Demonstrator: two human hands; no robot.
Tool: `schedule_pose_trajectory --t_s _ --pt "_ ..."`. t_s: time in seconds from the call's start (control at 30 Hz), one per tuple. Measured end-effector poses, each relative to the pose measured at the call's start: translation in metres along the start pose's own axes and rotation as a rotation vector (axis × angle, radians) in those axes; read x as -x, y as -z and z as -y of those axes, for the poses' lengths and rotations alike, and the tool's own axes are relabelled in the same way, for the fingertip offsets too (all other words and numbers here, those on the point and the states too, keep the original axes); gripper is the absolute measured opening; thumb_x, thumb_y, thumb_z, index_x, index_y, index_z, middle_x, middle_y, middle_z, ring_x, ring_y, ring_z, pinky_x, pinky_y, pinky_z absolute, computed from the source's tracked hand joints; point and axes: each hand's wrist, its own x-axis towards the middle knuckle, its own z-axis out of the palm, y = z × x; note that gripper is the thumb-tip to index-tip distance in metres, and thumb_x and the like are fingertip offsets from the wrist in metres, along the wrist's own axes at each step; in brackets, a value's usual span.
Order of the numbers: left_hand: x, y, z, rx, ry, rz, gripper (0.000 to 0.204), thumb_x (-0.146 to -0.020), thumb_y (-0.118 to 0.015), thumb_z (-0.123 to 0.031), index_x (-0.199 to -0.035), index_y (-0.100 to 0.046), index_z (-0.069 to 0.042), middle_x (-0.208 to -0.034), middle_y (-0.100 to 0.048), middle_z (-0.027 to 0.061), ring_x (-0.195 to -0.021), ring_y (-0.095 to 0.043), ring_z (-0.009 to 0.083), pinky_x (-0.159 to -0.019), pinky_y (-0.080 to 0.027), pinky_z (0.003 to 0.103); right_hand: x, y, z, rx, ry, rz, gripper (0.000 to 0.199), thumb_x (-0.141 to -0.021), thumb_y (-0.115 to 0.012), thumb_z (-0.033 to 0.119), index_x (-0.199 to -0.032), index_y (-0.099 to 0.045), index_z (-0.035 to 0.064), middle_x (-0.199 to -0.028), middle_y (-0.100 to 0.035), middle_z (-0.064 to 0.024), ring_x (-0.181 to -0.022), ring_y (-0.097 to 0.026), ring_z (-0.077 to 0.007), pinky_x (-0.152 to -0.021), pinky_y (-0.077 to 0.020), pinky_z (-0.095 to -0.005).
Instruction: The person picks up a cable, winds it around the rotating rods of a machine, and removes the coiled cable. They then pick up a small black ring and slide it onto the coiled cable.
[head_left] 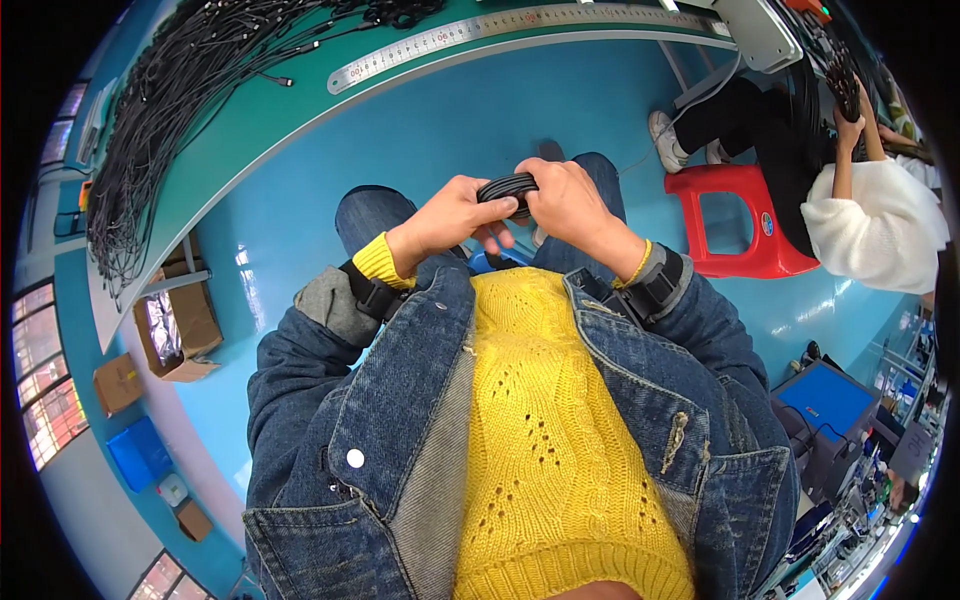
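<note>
Both hands' fingers [505, 208] hide most of the coiled black cable [508, 187].

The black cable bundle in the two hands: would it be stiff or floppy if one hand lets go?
Probably floppy: the cable bundle is thin looped strands, pinched between left hand and right hand. Loops would likely spring apart. It seems light, since fingertips alone carry it.

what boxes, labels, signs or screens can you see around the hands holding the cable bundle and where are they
Open cardboard box: under the green bench at left, brown, shiny plastic inside.
Closed cardboard box: left of it on the floor, small, brown.
Blue bin: lower left floor, rectangular.
Small brown box: below the bin.
Round label: on the red stool, blue and white.
Blue screen: lower right, tilted rectangle, dark frame.
</note>
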Motion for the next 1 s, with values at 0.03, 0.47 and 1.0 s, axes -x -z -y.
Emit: schedule_pose_trajectory --t_s 0.03,0.47,1.0 --pt "-0.004 -0.002 0.002 -0.128 -0.013 -0.098 0.033 -0.087 -0.057 -0.022 -0.107 -0.052 0.003 -0.090 -0.062 0.0100 -0.068 -0.060 0.0111 -0.054 -0.048 0.022 0.000 -0.001 0.000 0.047 0.010 -0.032 0.024 -0.070 -0.047 0.005 -0.089 -0.061 -0.0020 -0.075 -0.060 -0.0232 -0.073 -0.059 -0.0388 -0.066 -0.0469 -0.0429" --pt "-0.004 -0.002 0.015 -0.200 -0.346 -0.304 0.019 -0.075 -0.069 -0.004 -0.088 -0.056 0.002 -0.073 -0.060 0.0031 -0.065 -0.057 0.0068 -0.058 -0.048 0.021 -0.005 -0.007 -0.023 -0.109 0.001 -0.077 0.024 -0.069 -0.046 0.004 -0.086 -0.061 -0.0024 -0.075 -0.060 -0.0241 -0.073 -0.058 -0.0398 -0.066 -0.0469 -0.0421" --pt "-0.010 -0.005 0.015 -0.024 -0.282 -0.494 0.010 -0.077 -0.066 -0.006 -0.081 -0.060 -0.001 -0.070 -0.061 0.0037 -0.059 -0.057 0.0087 -0.055 -0.047 0.021 0.004 -0.007 -0.012 -0.003 0.019 -0.228 0.019 -0.074 -0.051 0.009 -0.090 -0.058 0.0001 -0.075 -0.061 -0.0209 -0.071 -0.059 -0.0383 -0.067 -0.0464 -0.0468"
